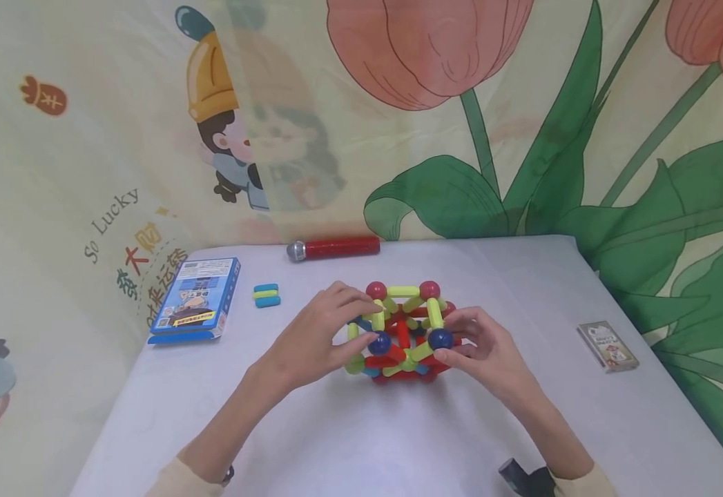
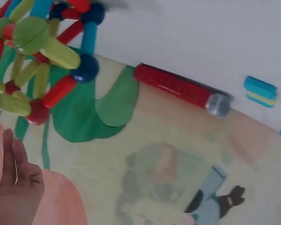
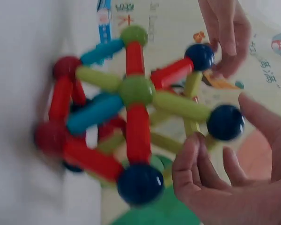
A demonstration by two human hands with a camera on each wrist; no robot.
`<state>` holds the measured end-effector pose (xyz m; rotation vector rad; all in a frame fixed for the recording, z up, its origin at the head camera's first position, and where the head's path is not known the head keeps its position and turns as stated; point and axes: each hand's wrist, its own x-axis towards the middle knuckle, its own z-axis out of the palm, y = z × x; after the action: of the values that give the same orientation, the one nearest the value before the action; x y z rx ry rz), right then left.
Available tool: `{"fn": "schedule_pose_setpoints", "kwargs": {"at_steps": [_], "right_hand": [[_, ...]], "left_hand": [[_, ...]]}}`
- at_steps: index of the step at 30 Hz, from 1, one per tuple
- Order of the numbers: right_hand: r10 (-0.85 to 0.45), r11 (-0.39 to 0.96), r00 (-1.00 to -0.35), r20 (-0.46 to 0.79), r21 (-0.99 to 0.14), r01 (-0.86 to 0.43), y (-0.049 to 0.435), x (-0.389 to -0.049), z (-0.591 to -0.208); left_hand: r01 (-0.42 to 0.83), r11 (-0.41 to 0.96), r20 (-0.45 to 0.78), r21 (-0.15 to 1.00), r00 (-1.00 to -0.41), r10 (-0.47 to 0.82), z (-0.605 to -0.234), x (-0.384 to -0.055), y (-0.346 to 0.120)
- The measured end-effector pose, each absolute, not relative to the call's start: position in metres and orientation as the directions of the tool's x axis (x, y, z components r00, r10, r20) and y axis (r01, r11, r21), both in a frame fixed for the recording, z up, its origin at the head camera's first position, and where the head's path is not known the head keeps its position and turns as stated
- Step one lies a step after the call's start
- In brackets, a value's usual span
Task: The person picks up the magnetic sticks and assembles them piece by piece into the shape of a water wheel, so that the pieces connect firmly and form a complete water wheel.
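A magnetic stick-and-ball model (image 1: 403,331) stands on the table, its green, red and blue sticks joined by coloured balls. My left hand (image 1: 320,335) is at its left side, thumb at a dark blue ball (image 1: 379,343) and fingers around the yellow-green stick above. On the other side, my right hand (image 1: 488,348) pinches another dark blue ball (image 1: 440,339) at the upper corner; its thumb meets this ball (image 3: 225,123) in the right wrist view. Part of a hand (image 2: 16,183) shows below the model (image 2: 42,51) in the left wrist view.
A red microphone-like tube (image 1: 342,248) lies along the back edge. Several loose blue and green sticks (image 1: 266,295) lie to the left, near a blue box (image 1: 196,300). A small card pack (image 1: 608,346) rests at the right. A dark object (image 1: 525,478) is by the right forearm.
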<state>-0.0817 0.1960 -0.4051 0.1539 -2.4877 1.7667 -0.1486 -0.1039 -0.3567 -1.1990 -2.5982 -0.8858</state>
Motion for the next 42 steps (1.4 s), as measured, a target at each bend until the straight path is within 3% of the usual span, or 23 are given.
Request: {"fn": "schedule_pose_setpoints", "kwargs": {"at_steps": [4,7,11,16,20,24,27,37,42], "right_hand": [[-0.028,0.495,-0.955,0.296,-0.826,-0.271,0.221,-0.077,-0.406],[-0.024,0.591,-0.938,0.346,-0.752,-0.292,0.243,-0.076,-0.416],[-0.096,0.649,-0.969,0.228,-0.724,-0.234,0.262,-0.081,-0.437],[-0.218,0.569,-0.974,0.062,-0.803,-0.178,0.263,-0.089,-0.461],[-0.229,0.521,-0.972,0.06,-0.836,-0.174,0.256,-0.093,-0.467],[-0.198,0.525,-0.979,0.05,-0.838,-0.149,0.253,-0.094,-0.468],[-0.176,0.526,-0.984,0.032,-0.842,-0.121,0.253,-0.092,-0.47],[-0.144,0.512,-0.99,0.008,-0.855,-0.081,0.253,-0.09,-0.476],[-0.158,0.506,-0.987,0.03,-0.856,-0.107,0.252,-0.09,-0.478]], "left_hand": [[0.65,0.589,0.331,0.481,-0.756,0.564,-0.371,-0.157,-0.129],[0.537,0.692,0.264,0.483,-0.843,0.469,-0.392,-0.168,-0.153],[0.355,0.8,0.086,0.484,-0.929,0.361,-0.424,-0.18,-0.179],[0.262,0.809,-0.122,0.526,-0.918,0.376,-0.451,-0.185,-0.186],[0.323,0.835,-0.028,0.446,-0.927,0.374,-0.464,-0.195,-0.182],[0.358,0.91,0.168,0.21,-0.93,0.328,-0.478,-0.215,-0.188],[0.364,0.926,0.235,0.096,-0.913,0.334,-0.487,-0.228,-0.192],[0.327,0.944,0.282,0.033,-0.909,0.305,-0.49,-0.253,-0.201],[0.331,0.943,0.268,0.032,-0.912,0.311,-0.493,-0.249,-0.204]]}}
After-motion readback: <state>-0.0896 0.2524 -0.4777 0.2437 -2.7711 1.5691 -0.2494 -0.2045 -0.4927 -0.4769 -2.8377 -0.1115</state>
